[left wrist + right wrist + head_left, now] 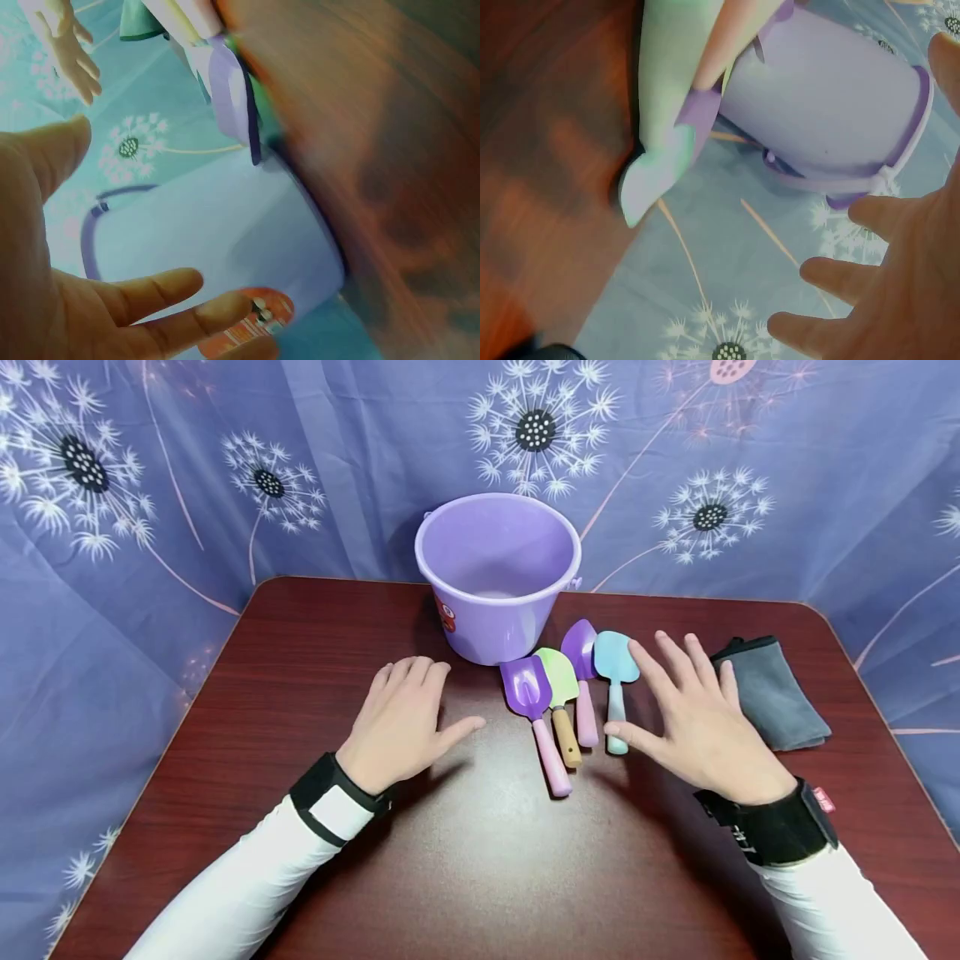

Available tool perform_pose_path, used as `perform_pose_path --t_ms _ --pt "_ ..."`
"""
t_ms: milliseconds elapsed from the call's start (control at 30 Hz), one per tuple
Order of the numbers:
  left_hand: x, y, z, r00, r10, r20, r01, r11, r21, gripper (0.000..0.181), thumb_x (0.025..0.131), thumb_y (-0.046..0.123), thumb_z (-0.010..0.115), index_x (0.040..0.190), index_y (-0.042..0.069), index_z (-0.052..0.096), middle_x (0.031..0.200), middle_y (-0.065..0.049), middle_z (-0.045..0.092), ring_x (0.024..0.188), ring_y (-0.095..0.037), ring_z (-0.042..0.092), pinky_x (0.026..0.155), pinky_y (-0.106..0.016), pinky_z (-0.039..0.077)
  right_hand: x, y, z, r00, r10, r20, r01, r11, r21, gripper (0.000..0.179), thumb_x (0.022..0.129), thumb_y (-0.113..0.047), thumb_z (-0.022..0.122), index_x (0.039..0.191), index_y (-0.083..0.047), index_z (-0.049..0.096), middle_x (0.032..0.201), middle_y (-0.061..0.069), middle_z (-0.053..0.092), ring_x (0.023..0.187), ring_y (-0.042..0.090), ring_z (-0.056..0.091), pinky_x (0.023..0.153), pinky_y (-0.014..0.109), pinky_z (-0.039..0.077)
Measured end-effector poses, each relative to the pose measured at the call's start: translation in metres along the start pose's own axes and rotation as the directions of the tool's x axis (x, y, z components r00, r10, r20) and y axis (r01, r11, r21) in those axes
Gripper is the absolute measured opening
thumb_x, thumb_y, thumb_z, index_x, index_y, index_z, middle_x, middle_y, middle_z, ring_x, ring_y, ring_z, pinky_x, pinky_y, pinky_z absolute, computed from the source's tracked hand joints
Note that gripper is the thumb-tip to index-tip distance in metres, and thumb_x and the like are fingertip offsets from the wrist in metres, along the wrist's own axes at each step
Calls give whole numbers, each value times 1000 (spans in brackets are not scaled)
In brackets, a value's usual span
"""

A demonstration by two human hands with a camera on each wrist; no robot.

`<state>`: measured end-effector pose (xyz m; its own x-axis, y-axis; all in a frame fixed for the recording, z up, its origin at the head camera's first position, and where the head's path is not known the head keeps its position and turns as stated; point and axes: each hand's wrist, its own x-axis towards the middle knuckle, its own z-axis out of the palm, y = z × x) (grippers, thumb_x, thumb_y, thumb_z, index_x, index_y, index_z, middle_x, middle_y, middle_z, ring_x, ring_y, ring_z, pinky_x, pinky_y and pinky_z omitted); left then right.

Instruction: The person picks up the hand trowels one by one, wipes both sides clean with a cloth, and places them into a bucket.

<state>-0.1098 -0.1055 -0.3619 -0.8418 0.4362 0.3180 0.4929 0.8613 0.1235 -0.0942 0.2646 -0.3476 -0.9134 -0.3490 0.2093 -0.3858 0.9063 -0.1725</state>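
Note:
My left hand is held over the table in front of the bucket, palm down, thumb out to the side, holding nothing. My right hand spreads its fingers just right of a light-blue toy shovel, the thumb tip overlapping its handle in the head view. Beside that shovel lie a purple one with a pink handle, a green one with a tan handle, and, leftmost, a purple scoop with a pink handle. Behind them stands a lilac bucket, upright, with a red sticker hidden from the right wrist view.
A folded grey cloth lies at the right, beside and partly behind my right hand. The dark red-brown table has rounded far corners. A blue curtain with dandelion prints hangs close behind the bucket and along both sides.

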Motion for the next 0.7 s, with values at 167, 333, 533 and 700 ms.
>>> perform_pose_path --t_ms 167,333,533,700 --pt "8 16 1 1000 21 20 -21 1000 -6 61 86 71 56 91 10 58 81 -1 48 73 -24 53 64 -40 45 -4 10 -13 998 59 9 -59 998 1 96 86 -66 63 161 -24 21 162 15 18 148 42 5 103 76 1" --pt "15 35 10 996 63 56 -62 998 -18 53 88 65 59 86 12 58 77 0 47 65 -20 53 56 -37 46 -12 28 -26 989 142 28 -142 990 -10 92 89 -63 60 161 -21 21 161 21 20 147 47 6 103 76 -1" --pt "20 52 27 989 96 115 -92 995 -38 52 90 63 58 93 12 65 80 0 54 67 -17 59 57 -37 50 -21 62 -38 964 264 46 -263 965 -12 81 98 -57 51 159 -11 26 159 27 20 143 53 12 99 77 8" --pt "22 65 38 978 117 174 -106 992 -72 45 92 57 61 99 13 65 84 0 58 72 -17 62 59 -38 52 -30 100 -41 924 372 88 -375 927 9 74 105 -51 37 157 0 23 153 35 21 136 59 19 97 75 17"
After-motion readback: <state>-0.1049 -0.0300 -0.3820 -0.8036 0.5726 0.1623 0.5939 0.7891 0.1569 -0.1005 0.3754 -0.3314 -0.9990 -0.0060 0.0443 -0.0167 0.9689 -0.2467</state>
